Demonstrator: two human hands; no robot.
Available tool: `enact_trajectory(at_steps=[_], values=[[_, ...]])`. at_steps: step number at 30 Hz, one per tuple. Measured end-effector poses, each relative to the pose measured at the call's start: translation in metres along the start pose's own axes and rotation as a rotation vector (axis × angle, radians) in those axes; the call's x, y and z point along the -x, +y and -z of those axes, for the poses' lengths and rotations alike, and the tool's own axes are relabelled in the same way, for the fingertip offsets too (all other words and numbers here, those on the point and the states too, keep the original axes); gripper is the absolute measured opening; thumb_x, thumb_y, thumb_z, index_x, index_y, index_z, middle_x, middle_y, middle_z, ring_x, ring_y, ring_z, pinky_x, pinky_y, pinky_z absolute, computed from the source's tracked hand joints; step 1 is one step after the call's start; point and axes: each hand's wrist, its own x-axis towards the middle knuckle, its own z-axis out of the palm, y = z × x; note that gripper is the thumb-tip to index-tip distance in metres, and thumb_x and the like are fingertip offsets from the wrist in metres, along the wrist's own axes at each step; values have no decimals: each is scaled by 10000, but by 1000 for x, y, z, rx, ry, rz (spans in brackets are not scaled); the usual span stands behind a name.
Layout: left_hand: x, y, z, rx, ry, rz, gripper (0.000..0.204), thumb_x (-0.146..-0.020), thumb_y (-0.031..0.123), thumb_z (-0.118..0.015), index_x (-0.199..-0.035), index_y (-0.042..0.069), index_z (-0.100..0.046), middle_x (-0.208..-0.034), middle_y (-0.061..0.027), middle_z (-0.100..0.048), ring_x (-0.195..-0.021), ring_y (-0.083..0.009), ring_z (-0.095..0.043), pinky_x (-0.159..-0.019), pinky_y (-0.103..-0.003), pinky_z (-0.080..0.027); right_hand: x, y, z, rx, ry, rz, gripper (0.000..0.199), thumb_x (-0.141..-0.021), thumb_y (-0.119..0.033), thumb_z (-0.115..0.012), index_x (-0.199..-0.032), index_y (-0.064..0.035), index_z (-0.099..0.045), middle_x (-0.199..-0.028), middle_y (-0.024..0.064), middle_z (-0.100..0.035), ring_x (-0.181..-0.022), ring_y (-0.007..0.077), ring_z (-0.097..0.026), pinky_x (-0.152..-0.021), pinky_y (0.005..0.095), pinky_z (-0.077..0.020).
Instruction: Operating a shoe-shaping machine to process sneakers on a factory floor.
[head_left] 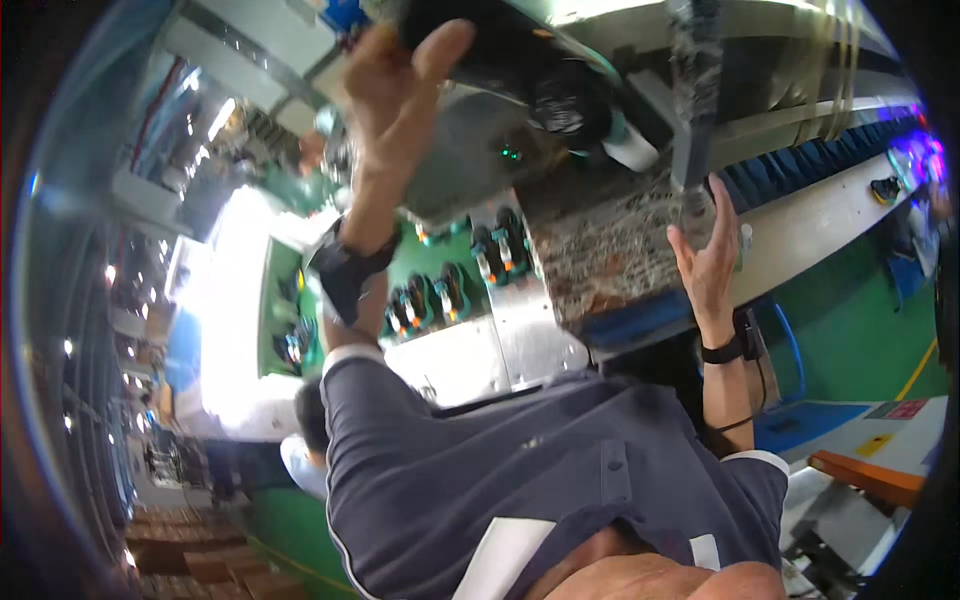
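Note:
My left hand (395, 100) is raised at the upper left, blurred, with its thumb standing apart from the fingers. Its thumb overlaps the end of a long black object (490, 50), possibly a shoe; I cannot tell whether they touch. White marking and a pale tip show at that object's right end. My right hand (710, 260) is open beside the lower end of a plastic-wrapped upright post (693, 130), thumb and fingers apart. A clear piece (694, 212) shows between thumb and fingers; contact is unclear.
A worn, rough-surfaced board (610, 240) lies between my hands. Several black shoes with teal and orange parts (430, 300) stand on green to the left. A conveyor with dark slats (820, 165) runs at right, beside a pale ledge (830, 220). Another person (310, 440) is at lower left.

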Motion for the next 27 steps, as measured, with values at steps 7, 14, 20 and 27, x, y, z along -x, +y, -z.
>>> enact_trajectory(at_steps=[7,14,20,27], values=[[147,-128,-137,547,-445,747,367,-896,330,-677,-1045,-3,-629,-823,-49,-668,-695,-184,-631,-618,-340,-500,39,-50,-5,-398,-151,-10,684,-774,-241,-796,-1321,14,-473,-1242,193,-576,-1114,292,-592,-926,359,-472],[187,-146,-127,109,-395,39,499,-948,321,-559,-1343,33,-457,-1338,-223,-497,-1166,-380,-532,-950,-439,-447,58,-61,3,-167,-332,-375,681,-797,-200,-776,-1356,11,-450,-1166,129,-632,-1046,185,-592,-914,313,-452],[198,-143,-123,126,-423,16,504,-964,340,-519,-1374,60,-434,-1415,-271,-393,-1225,-462,-460,-992,-484,-422,8,-80,28,-313,-401,-427,781,-769,-137,-765,-1431,-33,-364,-1283,230,-550,-1133,239,-573,-976,345,-445],[202,-147,-133,144,-399,-6,530,-931,342,-565,-1378,84,-444,-1398,-286,-409,-1193,-488,-476,-998,-487,-420,-46,-96,-22,384,-674,-303,687,-675,-261,-741,-1256,22,-507,-1005,257,-663,-987,402,-638,-858,405,-493]])
